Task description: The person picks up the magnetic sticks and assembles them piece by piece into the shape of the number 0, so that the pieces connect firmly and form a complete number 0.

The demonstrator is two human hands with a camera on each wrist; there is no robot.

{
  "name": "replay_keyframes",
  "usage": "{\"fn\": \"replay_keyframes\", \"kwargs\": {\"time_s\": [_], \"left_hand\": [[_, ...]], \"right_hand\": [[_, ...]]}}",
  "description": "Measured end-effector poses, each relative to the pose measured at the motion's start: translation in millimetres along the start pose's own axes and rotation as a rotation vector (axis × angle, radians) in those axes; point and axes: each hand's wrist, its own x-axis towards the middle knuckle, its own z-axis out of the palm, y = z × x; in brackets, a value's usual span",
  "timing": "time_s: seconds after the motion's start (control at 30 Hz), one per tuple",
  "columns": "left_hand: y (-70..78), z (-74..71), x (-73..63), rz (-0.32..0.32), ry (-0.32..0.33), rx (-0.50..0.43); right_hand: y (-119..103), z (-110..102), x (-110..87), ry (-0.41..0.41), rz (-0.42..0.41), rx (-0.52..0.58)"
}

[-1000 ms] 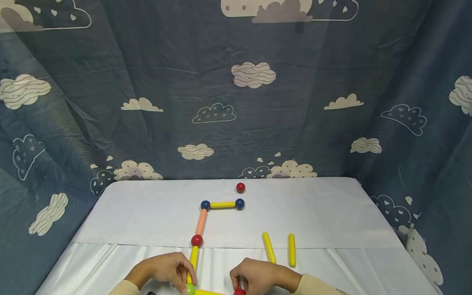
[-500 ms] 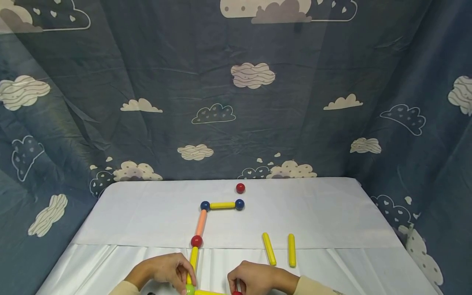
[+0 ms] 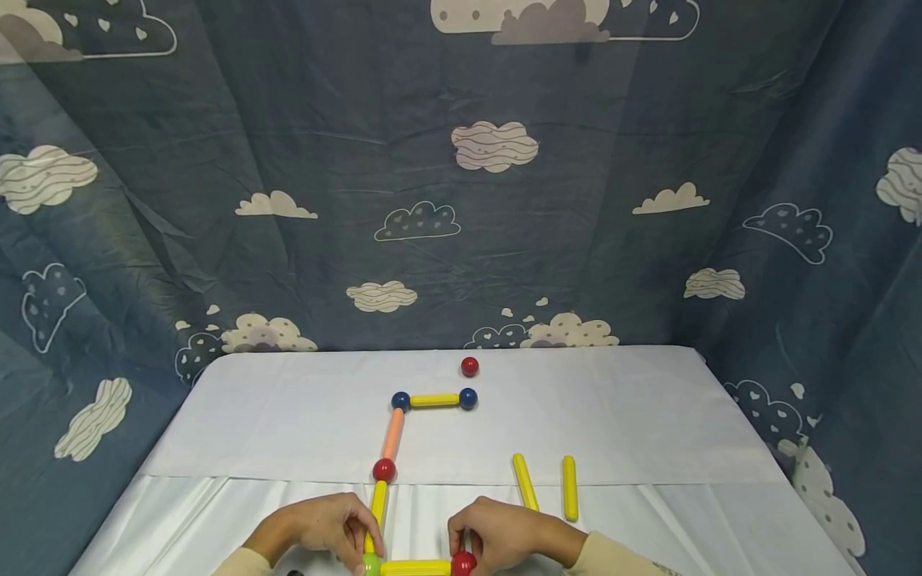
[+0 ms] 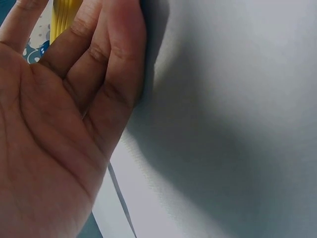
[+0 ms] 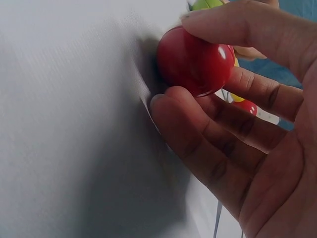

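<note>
In the head view my left hand (image 3: 324, 528) pinches a green ball (image 3: 371, 565) at the near corner of a ball-and-stick chain. My right hand (image 3: 504, 532) grips a red ball (image 3: 463, 564), which sits against the right end of a yellow stick (image 3: 415, 568) running from the green ball. The right wrist view shows thumb and fingers around that red ball (image 5: 195, 62). From the green ball another yellow stick (image 3: 378, 504) leads up to a second red ball (image 3: 385, 470). In the left wrist view the palm (image 4: 44, 129) covers the green ball.
An orange stick (image 3: 393, 434) continues the chain to a blue ball (image 3: 401, 401); a yellow stick (image 3: 434, 400) joins it to another blue ball (image 3: 468, 398). A loose red ball (image 3: 470, 367) lies behind. Two yellow sticks (image 3: 526, 482) lie beyond my right forearm. A dark object (image 3: 295, 573) shows by the left wrist.
My right hand has brought the red ball slightly left and away from me, up against the yellow stick's end. That stick's right end has shifted slightly away too. My left hand stays put.
</note>
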Motion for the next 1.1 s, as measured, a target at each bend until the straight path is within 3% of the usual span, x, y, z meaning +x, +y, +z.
{"fn": "replay_keyframes", "kwargs": {"time_s": [0.7, 0.83, 0.97, 1.1], "left_hand": [[1.2, 2.2, 1.0, -0.001, 0.011, 0.007], [0.9, 1.8, 1.3, -0.012, 0.014, 0.011], [0.5, 1.0, 2.3, -0.026, 0.014, 0.01], [0.7, 0.5, 2.3, -0.024, 0.009, 0.001]], "right_hand": [[3.7, -2.2, -2.3, -0.014, 0.064, 0.075], [4.9, -5.9, -4.6, -0.002, 0.074, 0.131], [10.2, -20.9, -10.1, 0.088, 0.146, 0.23], [22.4, -41.3, -19.9, 0.262, 0.253, 0.242]]}}
